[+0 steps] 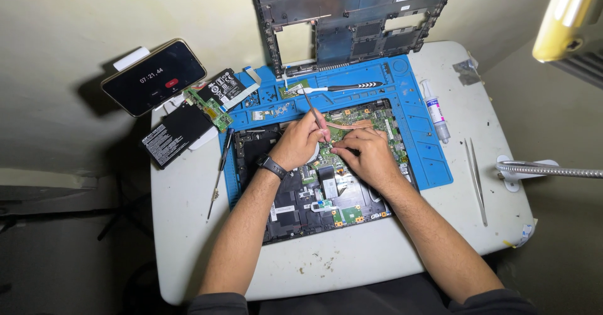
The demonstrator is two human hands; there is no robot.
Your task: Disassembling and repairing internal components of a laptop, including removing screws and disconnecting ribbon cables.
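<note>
The left hand [301, 142] is pinching a thin tool [312, 111] over the opened laptop [301, 195] on the bench [188, 195], while the right hand [370, 158], fingers curled shut, is steadying the green circuit board [377, 117], probably needing a fine, careful touch.

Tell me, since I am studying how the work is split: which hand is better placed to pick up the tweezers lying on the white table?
Probably the right hand. The tweezers lie on its side of the white table, and it holds no visible tool. The left hand is farther off, its fingers gripping a thin tool.
</note>
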